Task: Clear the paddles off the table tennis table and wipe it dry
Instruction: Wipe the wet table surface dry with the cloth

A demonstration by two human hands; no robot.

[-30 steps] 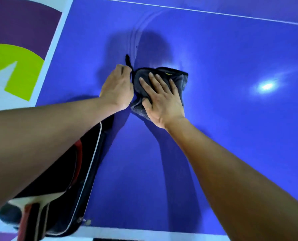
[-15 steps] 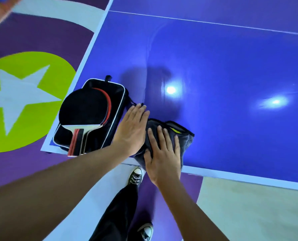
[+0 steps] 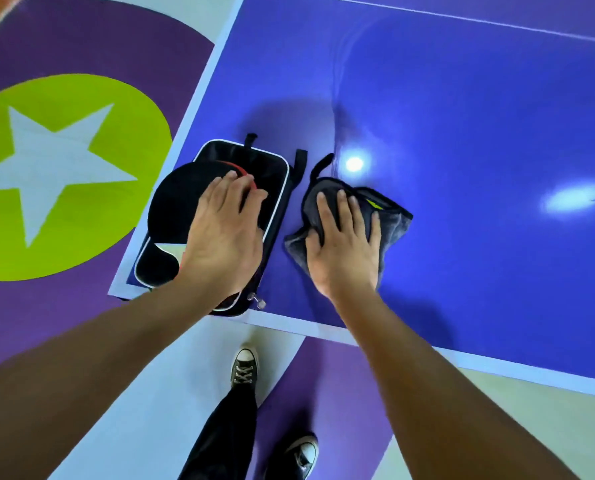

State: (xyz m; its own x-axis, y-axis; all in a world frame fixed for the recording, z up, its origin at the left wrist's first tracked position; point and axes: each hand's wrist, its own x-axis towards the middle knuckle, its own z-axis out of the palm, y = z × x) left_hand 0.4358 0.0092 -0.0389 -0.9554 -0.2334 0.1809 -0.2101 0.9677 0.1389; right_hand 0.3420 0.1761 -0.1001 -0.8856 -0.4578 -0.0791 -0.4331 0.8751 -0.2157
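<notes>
Black, red-edged paddles (image 3: 175, 202) lie in an open case (image 3: 277, 174) at the blue worktop's (image 3: 462, 133) corner. A crumpled grey cloth (image 3: 395, 220) lies just beside.

The paddle case (image 3: 240, 154) and cloth (image 3: 393, 220) crowd the table's (image 3: 479, 116) left corner; open surface lies rightward.

Bright overhead glare, wide-angle edge distortion
</notes>
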